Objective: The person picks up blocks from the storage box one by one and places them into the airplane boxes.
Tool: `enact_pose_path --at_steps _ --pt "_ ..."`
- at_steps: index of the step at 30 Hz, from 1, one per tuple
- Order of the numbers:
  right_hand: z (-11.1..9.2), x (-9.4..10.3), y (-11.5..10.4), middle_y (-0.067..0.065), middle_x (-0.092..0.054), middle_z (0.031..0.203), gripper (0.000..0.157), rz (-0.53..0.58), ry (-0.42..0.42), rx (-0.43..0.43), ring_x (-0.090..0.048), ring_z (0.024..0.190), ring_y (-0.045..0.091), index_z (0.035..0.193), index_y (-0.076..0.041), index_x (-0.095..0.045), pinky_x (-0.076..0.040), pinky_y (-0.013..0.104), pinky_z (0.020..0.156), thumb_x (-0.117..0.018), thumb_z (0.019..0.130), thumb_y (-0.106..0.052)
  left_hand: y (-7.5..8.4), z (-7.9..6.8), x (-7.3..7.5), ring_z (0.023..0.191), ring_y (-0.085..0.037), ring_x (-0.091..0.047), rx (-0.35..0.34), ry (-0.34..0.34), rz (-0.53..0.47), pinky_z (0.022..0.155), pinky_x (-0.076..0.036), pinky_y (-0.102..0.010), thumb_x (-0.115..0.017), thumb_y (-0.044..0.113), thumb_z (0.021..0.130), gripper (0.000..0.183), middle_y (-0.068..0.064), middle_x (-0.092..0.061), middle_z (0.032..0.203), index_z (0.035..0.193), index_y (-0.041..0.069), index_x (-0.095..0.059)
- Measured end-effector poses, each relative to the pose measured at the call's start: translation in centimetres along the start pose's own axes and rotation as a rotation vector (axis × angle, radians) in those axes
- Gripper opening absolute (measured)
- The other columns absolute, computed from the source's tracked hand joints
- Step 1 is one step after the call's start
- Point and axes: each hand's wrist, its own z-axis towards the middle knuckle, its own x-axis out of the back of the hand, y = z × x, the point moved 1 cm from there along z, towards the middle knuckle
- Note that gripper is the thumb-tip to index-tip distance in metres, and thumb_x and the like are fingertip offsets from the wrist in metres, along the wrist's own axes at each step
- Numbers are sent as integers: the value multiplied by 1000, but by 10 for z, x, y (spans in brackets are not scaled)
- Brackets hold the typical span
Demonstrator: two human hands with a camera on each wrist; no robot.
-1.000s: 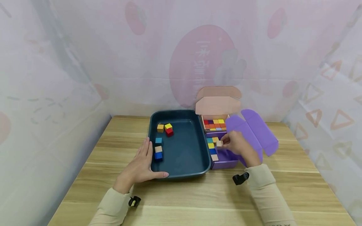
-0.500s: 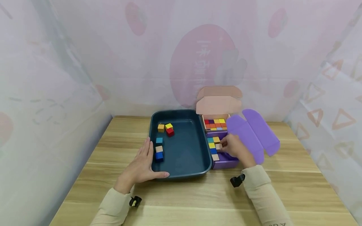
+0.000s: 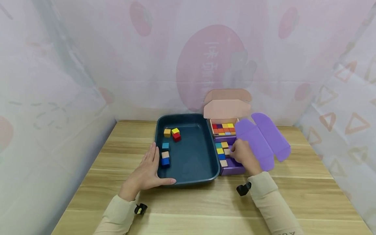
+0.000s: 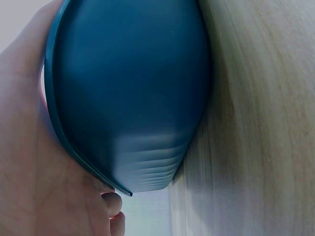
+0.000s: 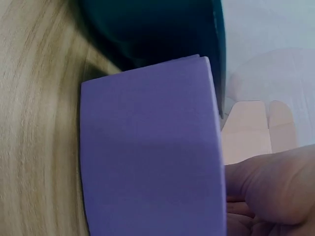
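Note:
My left hand (image 3: 146, 173) rests on the near-left corner of the dark teal tray (image 3: 194, 181), fingers straight along the left rim and thumb along the front rim. In the tray lie orange (image 3: 167, 133), yellow (image 3: 175, 131), red (image 3: 177, 137), teal (image 3: 165, 146), plain wood (image 3: 165, 154) and blue (image 3: 165, 162) cubes. My right hand (image 3: 244, 155) reaches into the purple box (image 3: 233, 171), fingertips at the right side of a plain wooden cube (image 3: 227, 152). I cannot tell whether they still pinch it. Other coloured cubes line the box's left side.
Behind the purple box stands a peach box (image 3: 227, 109), lid raised, holding rows of coloured cubes. The purple lid (image 3: 258, 140) spreads out to the right. Everything stands on a wooden table (image 3: 188, 209), with printed cloth (image 3: 152, 94) around the back and sides.
The right hand has lowered the plain wooden cube into the purple box, beside the yellow and blue ones, and its fingers have shifted to the cube's right side. The left hand stays put.

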Motion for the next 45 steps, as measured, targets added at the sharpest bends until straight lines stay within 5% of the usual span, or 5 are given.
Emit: enact_pose_path --at_steps 9,24,32,35,45 --pt "2 -6 -4 6 -67 71 23 10 35 12 -57 70 22 72 -1 -79 -43 29 61 -77 94 -9 1 -2 1 167 -40 1 0 -6 -10 134 -11 -62 -70 90 70 152 -18 13 178 168 -4 -1" --pt "-4 11 -16 13 -68 82 20 1 22 1 -57 73 23 82 3 -76 -49 32 61 -80 93 -13 1 -2 2 167 -39 2 7 -13 -9 134 -10 -62 -70 90 71 151 -17 14 178 168 -3 -1" --pt "-10 29 -55 15 -73 83 16 -12 23 136 -65 72 24 91 5 -79 -62 37 65 -83 90 -10 2 -3 3 167 -39 2 9 -13 -8 134 -10 -62 -69 91 70 151 -17 14 178 168 -3 -1" --pt "-11 33 -74 21 -78 105 25 2 -22 183 -73 89 30 109 6 -79 -67 45 83 -82 91 -11 2 -2 3 167 -39 2 11 -14 -9 134 -10 -62 -69 92 70 152 -16 14 178 168 -2 -1" --pt "-2 13 -135 14 -78 120 34 19 -172 402 -76 104 23 124 -3 -77 -65 38 93 -82 93 -16 1 -3 3 167 -40 1 15 -12 -7 134 -10 -63 -69 92 70 152 -17 14 178 168 -3 -2"
